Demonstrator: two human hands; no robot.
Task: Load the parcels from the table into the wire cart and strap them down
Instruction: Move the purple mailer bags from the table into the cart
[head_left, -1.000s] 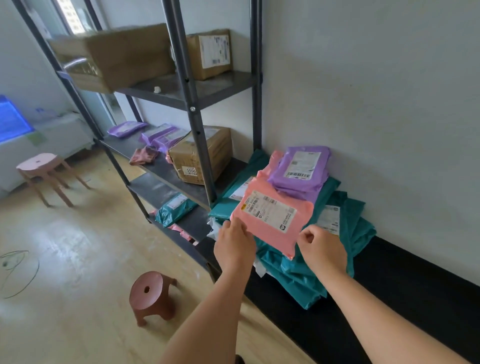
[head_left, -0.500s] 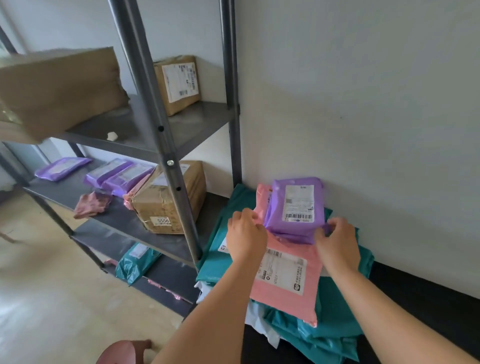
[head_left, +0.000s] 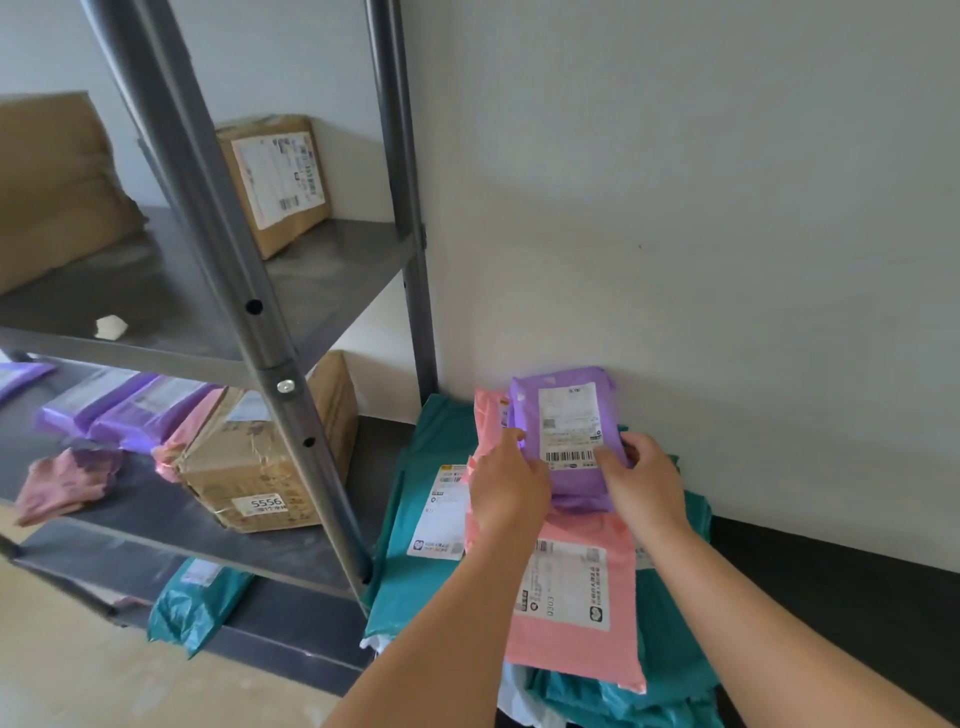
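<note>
We grip the purple parcel (head_left: 566, 431) from both sides: the left hand (head_left: 506, 486) closes on its left edge, the right hand (head_left: 647, 486) on its lower right corner, thumb over the label. A two-sided hold suits a soft mailer, which would likely sag if pinched at one point.

The purple parcel sits on top of the pile, against the wall (head_left: 701, 208), so it is the natural first pick. Beneath it lies the pink parcel (head_left: 576, 603), label up, resting on the teal parcels (head_left: 415, 582). The pile lies on the dark table (head_left: 841, 587), just beside the rack (head_left: 322, 478).

The wire cart is not in view, and no strap is visible. We judge loading to be at an early stage, as most parcels remain stacked.
</note>
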